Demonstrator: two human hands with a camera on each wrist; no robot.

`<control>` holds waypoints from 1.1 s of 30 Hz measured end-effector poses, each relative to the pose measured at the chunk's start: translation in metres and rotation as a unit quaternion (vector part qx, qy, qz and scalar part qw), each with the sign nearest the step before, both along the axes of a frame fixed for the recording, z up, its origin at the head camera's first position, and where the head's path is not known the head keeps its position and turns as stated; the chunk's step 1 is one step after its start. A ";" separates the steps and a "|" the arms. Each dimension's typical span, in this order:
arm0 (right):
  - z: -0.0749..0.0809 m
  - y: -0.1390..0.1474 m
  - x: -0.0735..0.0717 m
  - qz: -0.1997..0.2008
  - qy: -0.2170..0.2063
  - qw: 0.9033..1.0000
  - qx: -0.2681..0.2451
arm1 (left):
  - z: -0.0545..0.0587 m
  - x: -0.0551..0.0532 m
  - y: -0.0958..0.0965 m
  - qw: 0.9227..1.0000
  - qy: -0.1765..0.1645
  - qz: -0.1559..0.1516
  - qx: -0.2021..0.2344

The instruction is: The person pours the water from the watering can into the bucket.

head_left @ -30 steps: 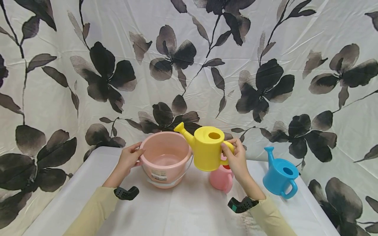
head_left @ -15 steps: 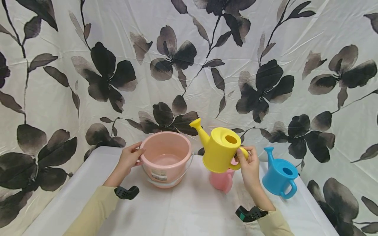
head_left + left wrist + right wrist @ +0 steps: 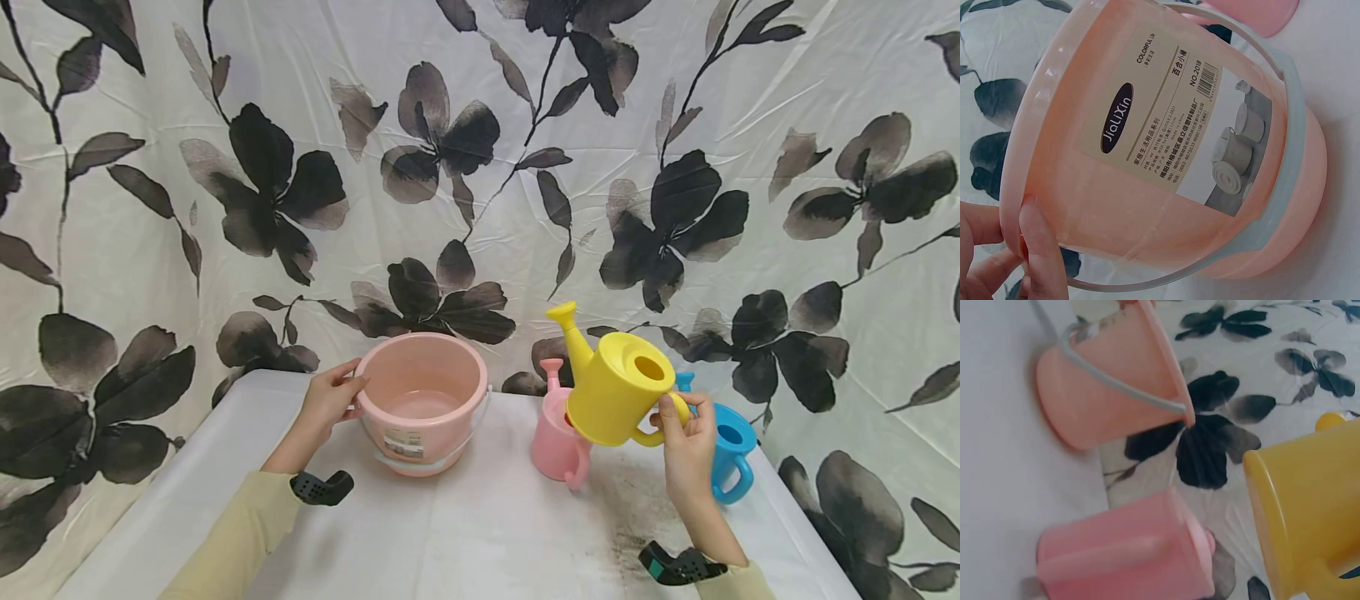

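My right hand [image 3: 688, 446] grips the handle of a yellow watering can [image 3: 617, 387], which hangs tilted in the air with its spout up to the left. In the right wrist view only part of the yellow can [image 3: 1310, 500] shows, and the hand is out of sight. My left hand [image 3: 324, 408] pinches the rim of a pink bucket [image 3: 420, 437] at its left side. The left wrist view has the thumb [image 3: 1041, 250] on the bucket's outer wall, below a printed label [image 3: 1166, 119]. Nothing is visible inside the bucket.
A pink watering can [image 3: 553, 433] stands on the white table [image 3: 450, 542], partly behind the yellow one. Farther right is a blue watering can [image 3: 731, 454], partly covered by my right hand. Dark smudges [image 3: 637, 517] mark the table. Floral cloth [image 3: 525, 208] hangs behind.
My right hand has carried the yellow watering can to the right, away from the bucket and past the pink can, tilting it more. The left hand stays at the bucket's rim.
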State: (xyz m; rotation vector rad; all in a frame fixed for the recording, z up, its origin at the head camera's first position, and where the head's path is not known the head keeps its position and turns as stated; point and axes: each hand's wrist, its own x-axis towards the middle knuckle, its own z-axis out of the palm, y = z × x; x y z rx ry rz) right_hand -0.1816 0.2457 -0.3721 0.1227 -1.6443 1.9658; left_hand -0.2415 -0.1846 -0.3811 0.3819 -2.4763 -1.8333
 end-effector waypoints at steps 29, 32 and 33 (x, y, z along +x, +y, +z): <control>-0.074 0.045 -0.014 -0.144 -0.081 0.984 0.066 | -0.001 0.000 0.001 1.000 0.006 -0.003 0.002; -0.082 0.046 -0.019 -0.159 -0.103 0.979 0.078 | -0.001 0.000 0.001 1.000 0.005 -0.003 0.000; -0.084 0.046 -0.020 -0.163 -0.113 0.977 0.084 | -0.001 0.000 0.001 1.000 0.004 -0.003 0.000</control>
